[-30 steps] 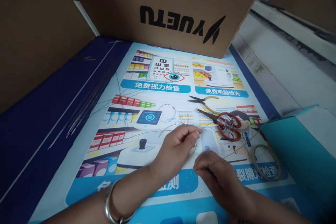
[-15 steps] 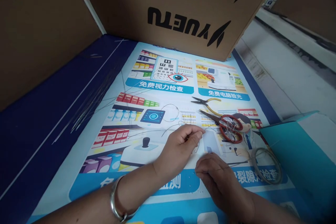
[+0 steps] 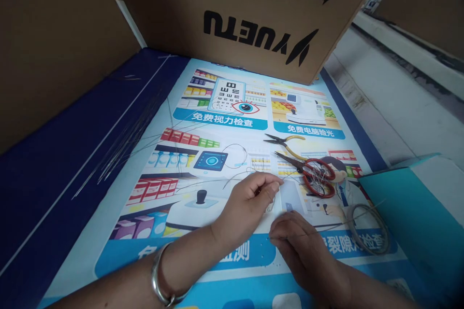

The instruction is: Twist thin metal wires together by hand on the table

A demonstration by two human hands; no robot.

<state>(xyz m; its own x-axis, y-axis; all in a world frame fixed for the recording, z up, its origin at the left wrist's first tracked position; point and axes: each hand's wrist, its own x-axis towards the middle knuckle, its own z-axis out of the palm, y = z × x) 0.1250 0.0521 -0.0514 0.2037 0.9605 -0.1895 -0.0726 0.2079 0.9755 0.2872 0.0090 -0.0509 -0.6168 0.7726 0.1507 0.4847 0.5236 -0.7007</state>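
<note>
My left hand (image 3: 250, 203), a silver bangle on its wrist, rests on a printed poster (image 3: 217, 164) with thumb and fingers pinched on a thin wire (image 3: 239, 174) that curls away to the left. My right hand (image 3: 304, 246) lies just below and to the right, fingers closed on a thin straight wire that runs right toward a wire coil (image 3: 369, 229). Red-handled scissors (image 3: 311, 171) and yellow-handled pliers (image 3: 286, 141) lie just beyond my hands.
A large cardboard box (image 3: 246, 14) marked YUETU stands at the poster's far edge, and another cardboard wall (image 3: 54, 43) rises at left. Several long straight wires (image 3: 119, 140) lie at left on the blue border. A teal box (image 3: 409, 203) sits at right.
The view shifted slightly between the earliest frame and now. Both hands stay pinched in nearly the same place, and the wire from my right hand now shows stretched toward the coil.
</note>
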